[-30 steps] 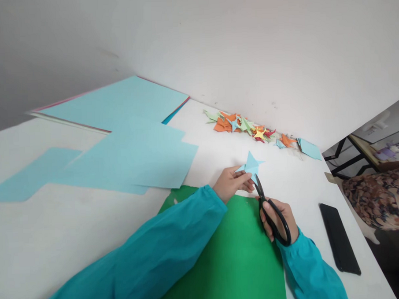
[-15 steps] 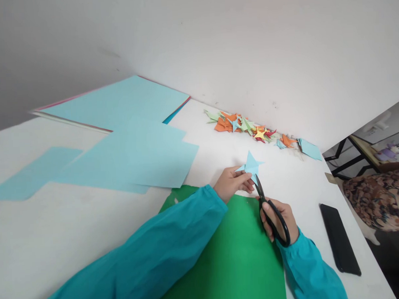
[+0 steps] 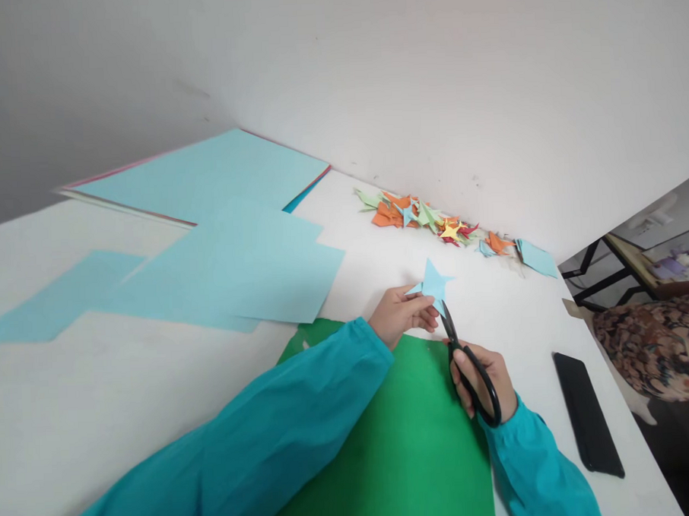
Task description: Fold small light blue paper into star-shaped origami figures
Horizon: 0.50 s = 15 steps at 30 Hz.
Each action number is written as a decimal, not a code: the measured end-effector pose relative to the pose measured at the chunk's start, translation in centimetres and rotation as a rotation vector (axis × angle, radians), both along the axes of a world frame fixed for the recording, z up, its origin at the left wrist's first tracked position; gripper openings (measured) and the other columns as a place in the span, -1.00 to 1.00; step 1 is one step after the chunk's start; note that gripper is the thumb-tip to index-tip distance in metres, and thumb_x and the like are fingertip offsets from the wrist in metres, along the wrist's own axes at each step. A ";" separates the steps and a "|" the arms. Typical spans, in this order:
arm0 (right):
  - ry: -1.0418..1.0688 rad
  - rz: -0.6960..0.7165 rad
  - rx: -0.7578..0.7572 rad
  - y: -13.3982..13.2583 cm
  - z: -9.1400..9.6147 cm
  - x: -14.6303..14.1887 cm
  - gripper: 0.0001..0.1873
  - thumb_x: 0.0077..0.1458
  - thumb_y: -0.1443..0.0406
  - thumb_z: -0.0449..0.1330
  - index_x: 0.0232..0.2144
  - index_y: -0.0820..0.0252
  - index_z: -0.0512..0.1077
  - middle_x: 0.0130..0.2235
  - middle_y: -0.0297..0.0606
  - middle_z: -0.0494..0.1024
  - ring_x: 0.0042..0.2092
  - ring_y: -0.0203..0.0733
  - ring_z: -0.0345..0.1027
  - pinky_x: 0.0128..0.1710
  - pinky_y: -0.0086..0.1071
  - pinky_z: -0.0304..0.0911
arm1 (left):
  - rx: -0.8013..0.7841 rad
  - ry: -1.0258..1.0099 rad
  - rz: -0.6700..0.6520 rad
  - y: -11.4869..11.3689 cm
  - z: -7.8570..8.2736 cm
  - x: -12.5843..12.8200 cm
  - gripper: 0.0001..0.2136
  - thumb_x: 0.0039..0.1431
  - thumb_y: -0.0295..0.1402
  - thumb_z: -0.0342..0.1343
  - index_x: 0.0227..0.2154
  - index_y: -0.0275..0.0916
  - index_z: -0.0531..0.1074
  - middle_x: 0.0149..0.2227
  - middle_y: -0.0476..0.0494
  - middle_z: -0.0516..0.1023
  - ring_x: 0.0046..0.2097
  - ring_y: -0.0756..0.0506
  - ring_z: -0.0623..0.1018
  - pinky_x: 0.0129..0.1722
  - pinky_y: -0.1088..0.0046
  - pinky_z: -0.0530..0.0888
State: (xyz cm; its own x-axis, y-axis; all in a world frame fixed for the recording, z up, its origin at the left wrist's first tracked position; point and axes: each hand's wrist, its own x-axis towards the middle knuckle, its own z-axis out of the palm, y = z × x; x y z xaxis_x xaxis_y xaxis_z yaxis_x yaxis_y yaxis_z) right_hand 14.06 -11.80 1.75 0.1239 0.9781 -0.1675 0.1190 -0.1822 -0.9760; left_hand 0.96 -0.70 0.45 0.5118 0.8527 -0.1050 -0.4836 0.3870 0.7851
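Note:
Between the thumb and fingers of my left hand [image 3: 405, 315] is a light blue paper star [image 3: 435, 281], its points fanned upward and outward. My right hand [image 3: 487, 377] grips black-handled scissors [image 3: 469, 382] by the loops. Their blades point up and meet the star's lower edge, close to my left fingertips. Whether paper lies between the blades is too small to tell. Beneath both hands a green sheet [image 3: 398, 438] covers part of the white table [image 3: 156, 395].
Light blue sheets [image 3: 254, 277] overlap on the left, before a stack of coloured paper [image 3: 215, 172]. Small cut and folded paper pieces [image 3: 428, 216] line the wall. A small blue paper pile [image 3: 537, 259] and a black phone-like slab [image 3: 588, 415] lie right. A person in patterned clothing [image 3: 650, 343] is beyond the table.
The star has tilted slightly in my left hand, and the scissors' blades have shifted a little at its lower edge. Both hands keep their hold.

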 end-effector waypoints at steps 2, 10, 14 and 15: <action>0.001 0.004 -0.013 0.0 0.0 0.0 -0.50 -0.09 0.04 0.17 -0.24 0.37 0.40 -0.69 -0.47 0.25 -0.81 -0.49 0.03 -0.92 -0.61 -0.04 | 0.003 0.000 0.004 0.0 0.0 0.0 -0.77 -0.20 -0.34 0.23 -0.56 -0.41 0.34 -0.61 -0.12 0.46 -0.61 -0.03 0.45 -0.56 0.40 0.42; -0.007 -0.011 0.007 0.0 0.1 -0.2 -0.52 -0.08 0.04 0.16 -0.27 0.37 0.42 -0.69 -0.46 0.25 -0.81 -0.50 0.02 -0.92 -0.62 -0.05 | 0.027 0.016 0.007 -0.2 0.2 -0.1 -0.76 -0.20 -0.33 0.24 -0.55 -0.40 0.34 -0.61 -0.11 0.46 -0.61 -0.01 0.45 -0.56 0.41 0.42; -0.021 -0.002 0.012 -0.1 0.2 -0.2 -0.52 -0.07 0.05 0.16 -0.26 0.37 0.41 -0.69 -0.47 0.24 -0.81 -0.50 0.01 -0.92 -0.62 -0.06 | 0.026 0.014 0.004 -0.2 0.3 -0.1 -0.77 -0.20 -0.33 0.23 -0.55 -0.39 0.34 -0.62 -0.11 0.46 -0.61 -0.01 0.44 -0.57 0.42 0.41; -0.028 -0.002 0.011 -0.1 0.2 -0.2 -0.52 -0.08 0.05 0.16 -0.26 0.37 0.41 -0.69 -0.47 0.23 -0.81 -0.50 0.02 -0.92 -0.62 -0.06 | 0.027 0.014 0.003 -0.2 0.3 -0.1 -0.77 -0.20 -0.33 0.23 -0.55 -0.39 0.34 -0.62 -0.12 0.46 -0.61 -0.01 0.44 -0.57 0.42 0.41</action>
